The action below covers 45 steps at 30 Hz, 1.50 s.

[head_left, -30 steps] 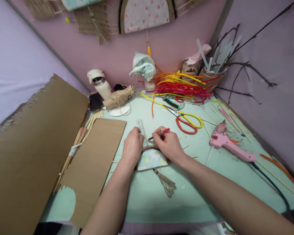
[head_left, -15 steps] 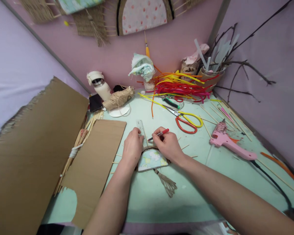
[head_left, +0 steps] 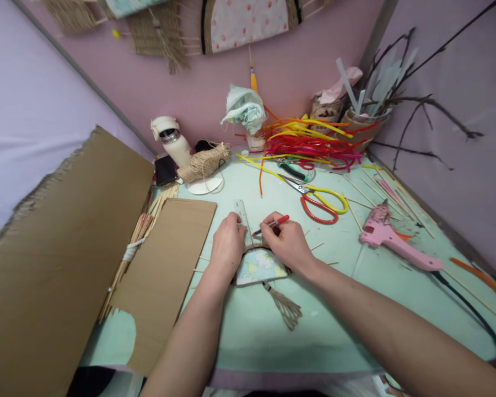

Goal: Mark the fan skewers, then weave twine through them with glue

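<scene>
- At the middle of the table [head_left: 248, 339], near side: small half-round piece [head_left: 261, 268], floral fabric face with a brown rim along its far, curved edge; straight edge toward the near side.
- Piece lies between the 2 forearms, just nearer than the fingers of both hands; right hand partly covers its far right rim.
- Left hand [head_left: 226, 245]: fingers bent, at the near part of a clear ruler [head_left: 240, 208]; ruler's far end projects beyond them. Cannot tell whether the fingers pinch the ruler or only press it down.
- Right hand [head_left: 288, 245]: thumb and fingers together, clamped on a pen [head_left: 278, 221] with a red end. Pen's dark tip points left, close to the right edge of the ruler; contact cannot be told.
- 1 thin stick [head_left: 250, 232] rises from the far rim, alongside the ruler, between the 2 hands.
- More thin sticks [head_left: 318, 246] project left and right of the piece, from beneath the hands.
- Tassel [head_left: 285, 307]: hangs off the straight edge, toward near right, lying on the table.
- Left: cut cardboard sheet [head_left: 177, 231], near the left forearm.
- Far right of hands: scissors [head_left: 320, 203], red and yellow handles, blades parted slightly.
- Right, well apart: pink glue gun [head_left: 397, 245], lying on its side.
</scene>
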Motion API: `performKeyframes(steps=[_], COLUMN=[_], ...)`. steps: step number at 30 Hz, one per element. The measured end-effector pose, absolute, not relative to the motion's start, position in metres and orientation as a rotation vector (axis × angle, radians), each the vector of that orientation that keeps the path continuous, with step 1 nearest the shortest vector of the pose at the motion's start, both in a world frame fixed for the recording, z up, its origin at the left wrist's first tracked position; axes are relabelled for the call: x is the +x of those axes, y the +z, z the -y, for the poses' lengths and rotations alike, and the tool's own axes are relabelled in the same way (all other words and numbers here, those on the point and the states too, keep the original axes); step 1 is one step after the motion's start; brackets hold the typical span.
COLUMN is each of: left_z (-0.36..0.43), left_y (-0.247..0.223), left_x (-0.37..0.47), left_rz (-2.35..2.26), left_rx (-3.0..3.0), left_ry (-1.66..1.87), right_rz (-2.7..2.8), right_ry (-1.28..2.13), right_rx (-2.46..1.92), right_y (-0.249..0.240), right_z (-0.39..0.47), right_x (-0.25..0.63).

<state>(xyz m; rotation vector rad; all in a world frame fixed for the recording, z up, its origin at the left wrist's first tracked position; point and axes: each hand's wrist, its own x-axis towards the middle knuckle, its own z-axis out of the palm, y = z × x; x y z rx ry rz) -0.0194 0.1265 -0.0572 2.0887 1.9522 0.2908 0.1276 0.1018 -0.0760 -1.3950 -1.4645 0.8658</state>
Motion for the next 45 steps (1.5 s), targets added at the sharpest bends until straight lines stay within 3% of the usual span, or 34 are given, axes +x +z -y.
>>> performKeyframes(steps=[45], left_z=[-0.1258], left_y=[-0.0596], left_x=[-0.0202], left_rz=[-1.931], left_rx=[2.096], left_ry=[0.331], right_rz=[1.49], right_ry=[0.839], right_rx=[-1.405], right_y=[-0.0775], right_z=[-0.1024], right_x=[0.1276])
